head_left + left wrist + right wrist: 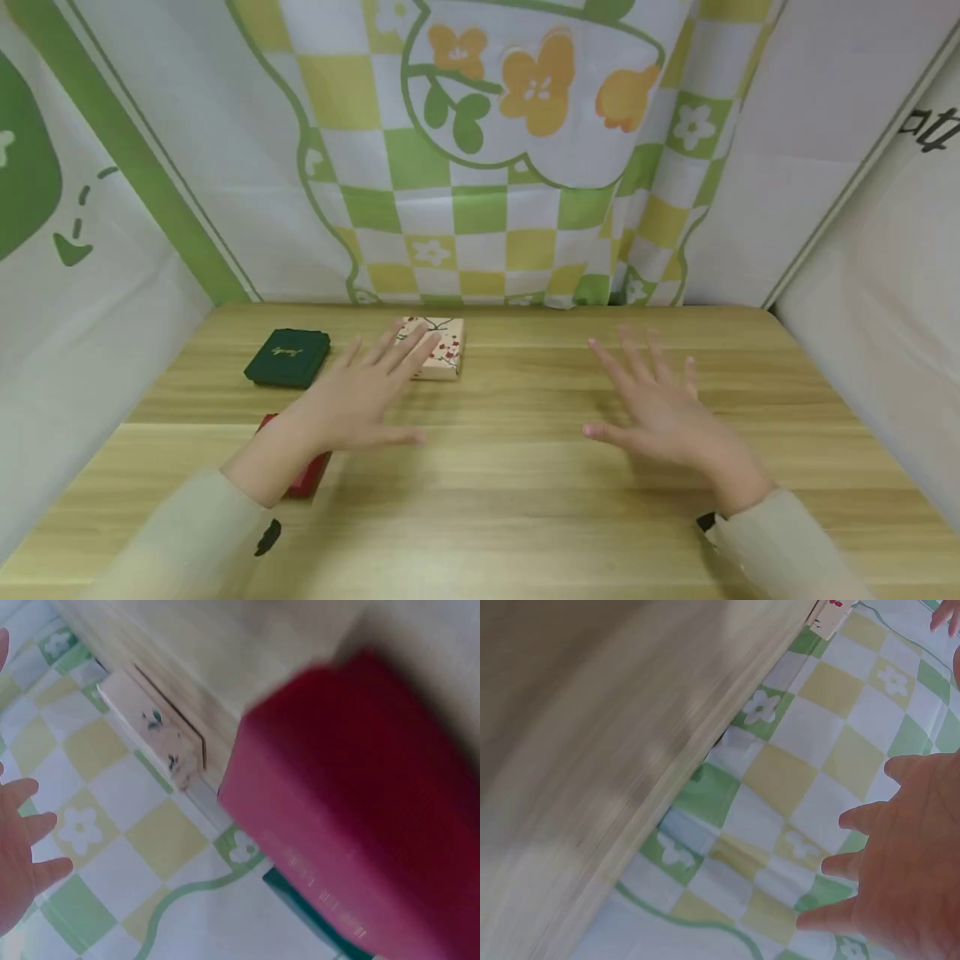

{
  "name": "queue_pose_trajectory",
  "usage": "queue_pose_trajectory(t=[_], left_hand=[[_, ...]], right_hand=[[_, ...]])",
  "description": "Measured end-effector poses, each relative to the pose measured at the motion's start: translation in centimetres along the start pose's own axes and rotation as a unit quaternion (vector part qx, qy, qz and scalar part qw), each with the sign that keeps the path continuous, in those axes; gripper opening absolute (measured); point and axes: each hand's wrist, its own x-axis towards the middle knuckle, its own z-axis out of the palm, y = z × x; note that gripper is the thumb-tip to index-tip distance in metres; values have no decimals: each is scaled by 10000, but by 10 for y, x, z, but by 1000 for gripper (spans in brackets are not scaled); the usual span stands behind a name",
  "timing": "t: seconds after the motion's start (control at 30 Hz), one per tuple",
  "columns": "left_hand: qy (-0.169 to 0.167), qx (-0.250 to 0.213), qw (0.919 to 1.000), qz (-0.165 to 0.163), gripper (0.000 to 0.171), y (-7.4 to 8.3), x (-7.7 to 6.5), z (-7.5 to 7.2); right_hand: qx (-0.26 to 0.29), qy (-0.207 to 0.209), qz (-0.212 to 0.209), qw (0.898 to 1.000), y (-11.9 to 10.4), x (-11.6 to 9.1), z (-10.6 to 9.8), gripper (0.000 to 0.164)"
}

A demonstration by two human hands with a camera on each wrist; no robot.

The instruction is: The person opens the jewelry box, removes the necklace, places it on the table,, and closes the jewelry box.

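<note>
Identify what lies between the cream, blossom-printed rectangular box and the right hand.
In the head view, only bare light-brown wooden tabletop lies between the box and the right hand.

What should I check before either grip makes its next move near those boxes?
1. Left grip holding nothing: ok, fingers spread.
2. Right grip holding nothing: ok, fingers spread.
3. Green box unobstructed in the head view: ok.
4. Red box fully visible in the head view: not ok, partly covered.
5. Floral box fully visible in the head view: not ok, the left grip overlaps it.
6. Boxes' contents: cannot tell.
</note>
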Motion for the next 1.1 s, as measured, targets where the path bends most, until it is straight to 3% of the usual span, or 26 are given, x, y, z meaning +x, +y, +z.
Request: queue_pose_trajectory(t=[0.1,0.3,0.57,0.83,0.97,1.1], left_hand=[[-139,57,9999,51,118,-13,14,-6],[-219,-111,9995,-199,119,-39,35,-12],[-236,-250,9994,45,116,-62,52,2],[-435,-584,9963,-447,116,-85,71,5],[-733,-972,9902,-684,119,-92,78,8],[-1181,-1084,9841,-762,119,-95,81,18]], right_hand=[[65,-67,-45,9999,-5,16,0,102],[354,-339,-199,9986,-23,52,-3,105],[945,-773,-461,9914,-41,99,9,114],[1611,-1222,-468,9782,-61,143,21,113],[1701,-1356,-448,9750,-70,157,28,115],[1411,-1482,-359,9782,-77,166,40,116]])
